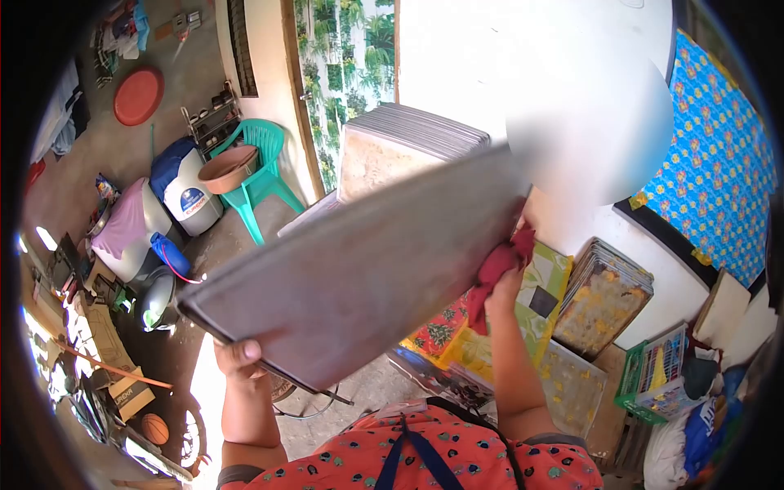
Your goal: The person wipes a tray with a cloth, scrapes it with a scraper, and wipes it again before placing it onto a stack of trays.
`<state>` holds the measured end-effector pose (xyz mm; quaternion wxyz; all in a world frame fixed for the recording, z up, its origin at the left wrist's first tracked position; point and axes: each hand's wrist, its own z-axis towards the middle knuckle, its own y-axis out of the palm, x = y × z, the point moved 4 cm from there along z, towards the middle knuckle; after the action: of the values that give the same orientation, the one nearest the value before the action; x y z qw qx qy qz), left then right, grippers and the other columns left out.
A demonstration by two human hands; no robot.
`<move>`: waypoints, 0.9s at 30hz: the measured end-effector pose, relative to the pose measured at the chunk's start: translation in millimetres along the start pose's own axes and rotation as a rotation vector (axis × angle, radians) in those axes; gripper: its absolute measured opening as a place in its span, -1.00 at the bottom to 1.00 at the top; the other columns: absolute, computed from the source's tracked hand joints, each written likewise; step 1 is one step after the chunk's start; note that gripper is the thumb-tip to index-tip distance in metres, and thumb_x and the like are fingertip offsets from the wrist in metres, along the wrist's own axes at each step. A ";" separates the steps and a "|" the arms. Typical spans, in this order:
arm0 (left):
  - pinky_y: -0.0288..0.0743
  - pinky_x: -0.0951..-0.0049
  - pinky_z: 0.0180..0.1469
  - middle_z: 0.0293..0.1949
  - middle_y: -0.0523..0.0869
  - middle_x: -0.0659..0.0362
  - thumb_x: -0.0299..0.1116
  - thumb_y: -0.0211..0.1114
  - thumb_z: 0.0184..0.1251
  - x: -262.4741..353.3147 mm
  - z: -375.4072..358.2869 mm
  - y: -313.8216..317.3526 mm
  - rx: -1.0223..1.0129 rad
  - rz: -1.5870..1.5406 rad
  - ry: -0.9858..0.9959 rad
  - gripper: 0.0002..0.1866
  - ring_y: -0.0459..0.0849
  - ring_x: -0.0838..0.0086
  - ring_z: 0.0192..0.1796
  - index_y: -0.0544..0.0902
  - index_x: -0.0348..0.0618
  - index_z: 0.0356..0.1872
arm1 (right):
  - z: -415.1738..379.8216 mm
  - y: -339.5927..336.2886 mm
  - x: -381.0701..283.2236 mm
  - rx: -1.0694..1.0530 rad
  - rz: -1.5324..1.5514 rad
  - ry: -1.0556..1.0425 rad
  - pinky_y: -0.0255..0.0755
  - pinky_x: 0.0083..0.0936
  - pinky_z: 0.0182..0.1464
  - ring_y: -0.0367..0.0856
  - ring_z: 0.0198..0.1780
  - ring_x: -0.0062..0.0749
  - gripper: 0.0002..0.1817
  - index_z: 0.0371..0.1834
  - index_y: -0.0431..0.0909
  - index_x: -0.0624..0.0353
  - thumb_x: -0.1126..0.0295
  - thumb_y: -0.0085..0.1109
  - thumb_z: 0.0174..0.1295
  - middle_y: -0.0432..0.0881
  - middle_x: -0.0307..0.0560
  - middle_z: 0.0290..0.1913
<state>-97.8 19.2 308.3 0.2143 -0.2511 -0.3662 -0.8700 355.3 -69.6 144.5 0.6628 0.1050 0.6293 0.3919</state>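
A large dark metal baking tray (367, 269) is held up at a tilt in front of me, its right end higher than its left. My left hand (238, 359) grips the lower left corner, with the thumb on the near face. At the tray's right end, my right hand (504, 290) is closed around a dark red cloth (495, 265) pressed to the edge; some of its fingers are hidden. Behind the tray stands a stack of similar trays (416, 131). A table with a yellow-green patterned cover (543, 282) shows below my right hand.
More stained trays (604, 298) lean against the wall at right, near a green crate (657, 367). A green plastic chair (261, 192) holds a brown basin (229, 169) at left. A washing machine (188, 192) and a basketball (155, 428) are farther left.
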 end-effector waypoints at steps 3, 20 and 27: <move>0.57 0.05 0.06 0.02 0.59 -0.19 -0.31 0.42 -0.07 21.4 -10.2 -9.7 -0.384 0.112 0.088 -0.32 0.65 -0.02 0.00 0.44 -0.35 0.15 | -11.7 22.8 1.9 -0.424 0.396 0.552 0.43 -0.26 0.10 0.60 -0.15 -0.29 -0.64 -0.05 0.51 0.02 0.14 0.22 0.14 0.65 -0.18 -0.12; 0.58 0.12 0.03 -0.09 0.68 -0.12 -0.33 0.18 0.06 -36.5 -7.9 -112.7 0.299 -0.030 -0.729 -0.50 0.69 0.11 -0.08 0.56 -0.32 0.08 | 26.6 0.9 -19.8 -0.394 -0.240 0.237 0.46 -0.21 -0.01 0.61 -0.21 -0.23 -0.65 -0.11 0.54 0.14 0.25 0.34 0.07 0.64 -0.08 -0.14; 0.60 0.23 -0.05 -0.14 0.69 0.00 -0.46 0.28 -0.03 -108.4 -44.7 -16.4 0.143 -0.076 -0.756 -0.49 0.69 0.20 -0.16 0.54 -0.35 0.06 | -68.5 84.4 -23.1 -0.627 -0.885 -0.599 0.32 -0.09 0.05 0.46 0.01 0.11 -0.65 -0.15 0.57 0.14 0.19 0.32 0.08 0.54 0.13 -0.03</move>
<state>-34.6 16.8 208.2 0.0490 -0.5249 -0.4882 -0.6955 262.1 -52.4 202.5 0.9097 -0.2602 0.2547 0.1998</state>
